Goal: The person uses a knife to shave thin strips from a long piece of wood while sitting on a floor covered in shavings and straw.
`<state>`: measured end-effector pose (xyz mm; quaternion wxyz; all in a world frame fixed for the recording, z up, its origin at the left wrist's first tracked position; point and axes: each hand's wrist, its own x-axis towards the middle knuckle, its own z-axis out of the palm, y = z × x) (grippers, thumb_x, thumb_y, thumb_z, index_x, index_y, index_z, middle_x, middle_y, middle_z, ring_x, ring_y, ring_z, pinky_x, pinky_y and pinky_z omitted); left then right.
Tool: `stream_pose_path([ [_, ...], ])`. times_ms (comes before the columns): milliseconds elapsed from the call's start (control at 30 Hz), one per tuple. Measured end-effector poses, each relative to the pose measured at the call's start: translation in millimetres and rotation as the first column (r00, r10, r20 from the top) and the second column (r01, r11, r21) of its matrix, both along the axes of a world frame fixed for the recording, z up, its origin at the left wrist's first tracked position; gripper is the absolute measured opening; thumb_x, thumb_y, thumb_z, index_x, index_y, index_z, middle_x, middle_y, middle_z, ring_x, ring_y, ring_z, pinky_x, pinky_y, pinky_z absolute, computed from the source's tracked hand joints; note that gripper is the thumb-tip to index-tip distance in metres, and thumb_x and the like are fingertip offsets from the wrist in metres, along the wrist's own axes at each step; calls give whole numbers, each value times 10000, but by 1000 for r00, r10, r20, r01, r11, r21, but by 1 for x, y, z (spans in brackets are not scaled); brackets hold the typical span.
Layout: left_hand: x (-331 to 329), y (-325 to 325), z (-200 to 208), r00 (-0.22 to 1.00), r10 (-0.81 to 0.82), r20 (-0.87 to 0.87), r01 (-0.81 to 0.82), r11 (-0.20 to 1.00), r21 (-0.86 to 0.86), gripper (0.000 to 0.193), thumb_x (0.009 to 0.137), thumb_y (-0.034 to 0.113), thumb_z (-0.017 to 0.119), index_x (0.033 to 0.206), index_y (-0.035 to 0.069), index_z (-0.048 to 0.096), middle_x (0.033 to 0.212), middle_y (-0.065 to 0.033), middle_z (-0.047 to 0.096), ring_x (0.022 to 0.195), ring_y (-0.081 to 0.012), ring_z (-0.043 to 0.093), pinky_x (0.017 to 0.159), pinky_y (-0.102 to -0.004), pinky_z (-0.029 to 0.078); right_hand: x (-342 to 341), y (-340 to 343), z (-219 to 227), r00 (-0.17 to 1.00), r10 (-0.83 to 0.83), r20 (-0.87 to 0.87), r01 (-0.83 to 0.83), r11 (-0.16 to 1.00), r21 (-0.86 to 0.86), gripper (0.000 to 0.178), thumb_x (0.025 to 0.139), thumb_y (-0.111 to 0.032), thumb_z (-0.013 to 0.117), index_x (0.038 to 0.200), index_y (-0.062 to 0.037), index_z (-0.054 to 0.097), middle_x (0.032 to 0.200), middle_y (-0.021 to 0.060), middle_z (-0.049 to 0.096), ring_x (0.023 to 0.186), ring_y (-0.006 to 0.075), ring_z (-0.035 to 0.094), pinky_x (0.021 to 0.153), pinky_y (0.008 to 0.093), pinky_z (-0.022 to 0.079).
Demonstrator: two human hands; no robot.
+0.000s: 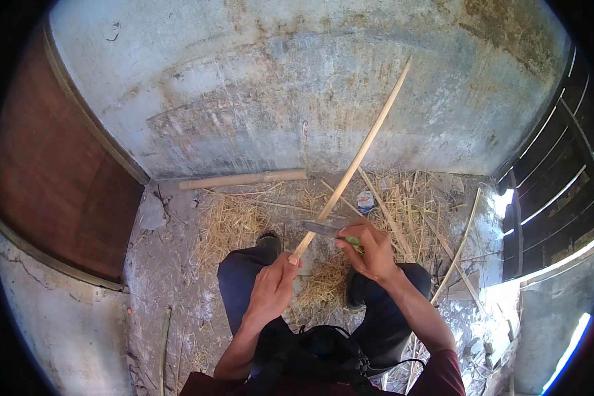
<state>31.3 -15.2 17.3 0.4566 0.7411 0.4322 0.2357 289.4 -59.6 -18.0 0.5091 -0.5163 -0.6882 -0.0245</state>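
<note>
A long pale wooden or bamboo pole [365, 146] slants up and away to the right, its far end tapered and in front of the wall. My left hand [272, 288] is closed around its near end, between my knees. In my right hand [369, 251] is a knife [319, 228] with a green handle, the fingers wrapped round it. The blade points left and lies across the pole just beyond my left hand. Whether its edge bites into the surface cannot be made out.
Shavings [234, 221] lie heaped on the floor around my feet. A thick round pole [244, 179] rests along the stained wall [264, 99]. Thin strips [459, 244] are scattered on the right. A brown door panel [59, 158] stands left, dark slats [554, 178] right.
</note>
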Motion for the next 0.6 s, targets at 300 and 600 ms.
stream_pose_path([
  [300,3,0,-6,999,-36,6,36,999,-35,367,1160,366,515,1144,11,606,688,-137,520,601,-287,531,620,-452,406,-9,0,3,990,134,33,-133,991,-30,284,890,-206,884,1071,-115,685,922,71,713,721,272,729,585,390,569],
  [600,6,-6,-8,992,-115,46,112,992,59,354,1137,319,601,1178,-32,619,710,-46,536,611,-112,498,557,-344,387,-12,-2,4,983,180,32,-178,983,-52,311,857,-212,921,1021,-80,692,917,105,708,736,270,720,591,368,551],
])
